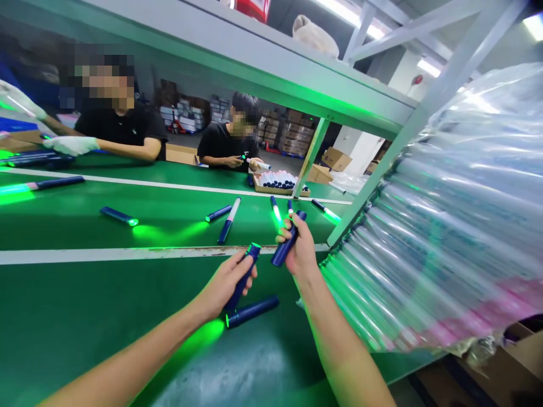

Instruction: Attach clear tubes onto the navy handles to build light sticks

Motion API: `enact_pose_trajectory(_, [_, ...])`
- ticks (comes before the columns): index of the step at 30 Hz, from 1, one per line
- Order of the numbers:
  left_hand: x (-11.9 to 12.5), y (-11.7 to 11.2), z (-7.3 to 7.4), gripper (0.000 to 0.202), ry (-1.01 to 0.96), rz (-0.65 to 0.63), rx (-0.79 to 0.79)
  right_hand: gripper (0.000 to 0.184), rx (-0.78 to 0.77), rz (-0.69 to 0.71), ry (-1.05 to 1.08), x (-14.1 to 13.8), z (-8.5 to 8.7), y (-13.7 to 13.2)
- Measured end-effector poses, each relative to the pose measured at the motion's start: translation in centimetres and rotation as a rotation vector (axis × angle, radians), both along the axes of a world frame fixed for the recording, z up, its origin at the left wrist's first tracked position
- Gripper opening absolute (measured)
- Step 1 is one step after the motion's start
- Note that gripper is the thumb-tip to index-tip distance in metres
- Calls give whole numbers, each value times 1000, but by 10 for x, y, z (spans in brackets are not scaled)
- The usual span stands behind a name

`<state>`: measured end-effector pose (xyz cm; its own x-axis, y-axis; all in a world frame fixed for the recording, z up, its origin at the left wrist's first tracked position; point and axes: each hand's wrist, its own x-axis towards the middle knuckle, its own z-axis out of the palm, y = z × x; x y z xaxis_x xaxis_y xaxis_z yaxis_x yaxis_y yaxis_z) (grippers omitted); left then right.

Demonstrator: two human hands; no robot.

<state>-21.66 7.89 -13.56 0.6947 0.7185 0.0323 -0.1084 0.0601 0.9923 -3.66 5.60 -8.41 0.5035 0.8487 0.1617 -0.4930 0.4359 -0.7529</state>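
Note:
My left hand [224,282] is wrapped around a dark blue light-stick handle [250,263], whose upper end glows green. Slightly higher and to the right, my right hand [304,249] grips a second dark blue light-stick handle [280,254], held tilted. The two held handles are apart. Below my left hand, a loose handle [257,311] lies on the green work surface [106,316], its lit left end casting green light. Beyond the pale strip lie another lit handle [119,216], a short lit handle [218,213] and a light stick with a whitish tube [230,220].
Clear plastic bags of long tubes [445,243] are piled at the right, beside a slanting metal post [369,198]. An overhead shelf [254,51] crosses above. Two co-workers sit opposite; one wears white gloves [74,145]. A carton of light sticks [280,191] stands at the far side.

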Motion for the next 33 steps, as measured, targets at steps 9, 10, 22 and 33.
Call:
enact_pose_trajectory(9, [-8, 24, -10, 48, 183, 207, 234, 23, -156, -142, -920, 2, -11, -11])
enact_pose_trajectory(10, [-9, 35, -17, 50, 252, 244, 281, 22, -247, -105, -1276, 7, -23, -12])
enact_pose_trajectory(22, [-14, 25, -71, 86, 850, 27, 1000, 43, -287, 171, -2221, 13, -5, -49])
enact_pose_trajectory(33, [-23, 17, -95, 73, 935, -44, 1254, 30, -890, -908, -1815, 146, 355, -186])
